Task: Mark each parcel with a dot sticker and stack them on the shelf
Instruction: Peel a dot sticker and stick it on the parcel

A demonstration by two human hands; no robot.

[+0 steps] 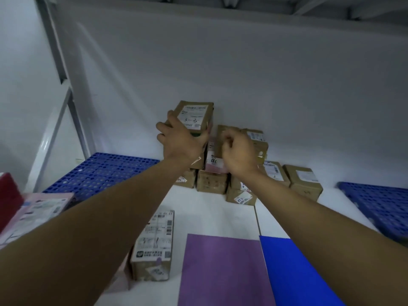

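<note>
A: Left hand [180,141] grips the top parcel [194,115] on the stack [212,180], frame center; right hand [239,152] is curled, seemingly empty.

B: Stacking step then. Next: square it up, let go.

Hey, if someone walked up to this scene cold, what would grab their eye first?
Probably the left hand gripping a brown parcel marked "3-3" atop the pile of parcels against the back wall. Next, the right hand, fingers curled, in front of that pile. Then the bright purple sheet and blue sheet lying flat at the near edge.
</note>
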